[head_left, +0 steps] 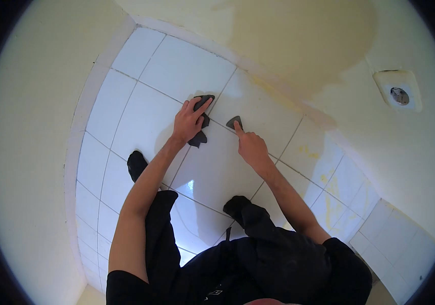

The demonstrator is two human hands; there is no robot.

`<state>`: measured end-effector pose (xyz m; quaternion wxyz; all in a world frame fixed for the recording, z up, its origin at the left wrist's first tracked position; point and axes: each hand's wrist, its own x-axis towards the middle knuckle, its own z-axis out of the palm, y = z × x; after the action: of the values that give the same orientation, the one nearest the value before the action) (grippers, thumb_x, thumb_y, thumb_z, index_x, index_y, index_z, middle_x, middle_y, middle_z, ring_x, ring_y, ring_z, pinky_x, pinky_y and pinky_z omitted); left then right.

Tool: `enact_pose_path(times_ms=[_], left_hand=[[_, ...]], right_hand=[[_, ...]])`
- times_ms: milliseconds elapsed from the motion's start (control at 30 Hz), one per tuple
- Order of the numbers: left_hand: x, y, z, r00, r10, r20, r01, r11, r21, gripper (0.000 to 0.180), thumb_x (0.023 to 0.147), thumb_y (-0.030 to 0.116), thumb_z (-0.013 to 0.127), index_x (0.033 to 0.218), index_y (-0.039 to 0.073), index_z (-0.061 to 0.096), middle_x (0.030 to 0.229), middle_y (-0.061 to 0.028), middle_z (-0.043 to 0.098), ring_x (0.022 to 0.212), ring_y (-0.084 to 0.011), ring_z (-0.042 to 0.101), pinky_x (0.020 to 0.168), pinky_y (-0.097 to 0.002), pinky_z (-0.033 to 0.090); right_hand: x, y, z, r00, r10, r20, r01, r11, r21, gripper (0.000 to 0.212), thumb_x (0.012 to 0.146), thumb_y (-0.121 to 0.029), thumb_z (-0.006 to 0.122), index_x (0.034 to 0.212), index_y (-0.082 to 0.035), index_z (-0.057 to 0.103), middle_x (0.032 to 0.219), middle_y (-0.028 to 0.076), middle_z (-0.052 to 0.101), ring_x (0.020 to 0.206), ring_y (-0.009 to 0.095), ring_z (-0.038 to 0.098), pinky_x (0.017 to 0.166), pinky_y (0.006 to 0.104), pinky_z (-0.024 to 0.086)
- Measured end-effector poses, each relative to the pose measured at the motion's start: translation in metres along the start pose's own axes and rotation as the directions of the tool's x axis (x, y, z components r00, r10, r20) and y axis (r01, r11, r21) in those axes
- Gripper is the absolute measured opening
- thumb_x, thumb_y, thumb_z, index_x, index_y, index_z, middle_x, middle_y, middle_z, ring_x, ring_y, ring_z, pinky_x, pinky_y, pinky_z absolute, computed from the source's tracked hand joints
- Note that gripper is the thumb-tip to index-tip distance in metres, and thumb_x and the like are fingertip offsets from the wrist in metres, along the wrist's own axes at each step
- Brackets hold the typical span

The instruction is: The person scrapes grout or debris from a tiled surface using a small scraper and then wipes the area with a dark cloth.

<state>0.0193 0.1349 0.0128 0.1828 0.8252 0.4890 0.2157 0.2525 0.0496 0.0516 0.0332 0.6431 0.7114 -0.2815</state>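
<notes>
White floor tiles (200, 168) with grey joints lie under both my hands. My left hand (188, 122) is closed over a dark grey cloth (197, 138) that looks crumpled, and one part of it sticks out past the fingertips. It rests close to a tile joint. To its right, my right hand (252, 147) presses a small dark triangular piece (234, 122) against the tile with the index finger stretched out. The other fingers are curled in. That piece lies beside the crossing of two joints; its material is unclear.
My feet in black socks (136, 165) stand on the tiles. Cream walls (29, 137) rise left and ahead, one with a large tan patch (304, 40). A recessed round fitting (399, 95) sits in the right wall. Yellow smears (334, 206) mark the tiles at right.
</notes>
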Motion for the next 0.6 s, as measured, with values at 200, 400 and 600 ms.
enact_pose_path(times_ms=[200, 400, 600], left_hand=[[0.0, 0.003, 0.001, 0.999, -0.032, 0.005, 0.032, 0.999, 0.028, 0.075, 0.073, 0.0, 0.067, 0.142, 0.028, 0.056, 0.124, -0.0074, 0.054, 0.1, -0.0299, 0.056, 0.078, -0.0395, 0.056], [0.0, 0.0, 0.003, 1.0, -0.017, -0.019, 0.017, 1.0, 0.024, 0.074, 0.072, 0.0, 0.068, 0.14, 0.027, 0.057, 0.124, -0.0079, 0.055, 0.1, -0.0301, 0.056, 0.079, -0.0399, 0.056], [0.002, 0.002, 0.003, 0.999, -0.028, -0.016, 0.028, 1.0, 0.006, 0.074, 0.072, 0.0, 0.067, 0.14, 0.027, 0.058, 0.124, -0.0082, 0.055, 0.102, -0.0307, 0.057, 0.081, -0.04, 0.056]], right_hand=[[0.006, 0.01, -0.004, 1.0, -0.007, -0.013, 0.007, 1.0, 0.013, 0.055, 0.091, -0.01, 0.057, 0.146, -0.011, 0.049, 0.079, 0.019, 0.068, 0.07, 0.036, 0.067, 0.064, 0.048, 0.057], [0.013, 0.001, -0.02, 0.999, 0.01, 0.041, -0.01, 1.0, 0.0, 0.059, 0.088, -0.006, 0.058, 0.146, -0.009, 0.048, 0.079, 0.02, 0.068, 0.071, 0.037, 0.069, 0.064, 0.0474, 0.057], [0.011, -0.007, -0.021, 0.996, 0.047, 0.081, -0.046, 0.999, -0.013, 0.062, 0.084, -0.005, 0.058, 0.146, -0.006, 0.048, 0.081, 0.021, 0.069, 0.073, 0.037, 0.071, 0.066, 0.0467, 0.059]])
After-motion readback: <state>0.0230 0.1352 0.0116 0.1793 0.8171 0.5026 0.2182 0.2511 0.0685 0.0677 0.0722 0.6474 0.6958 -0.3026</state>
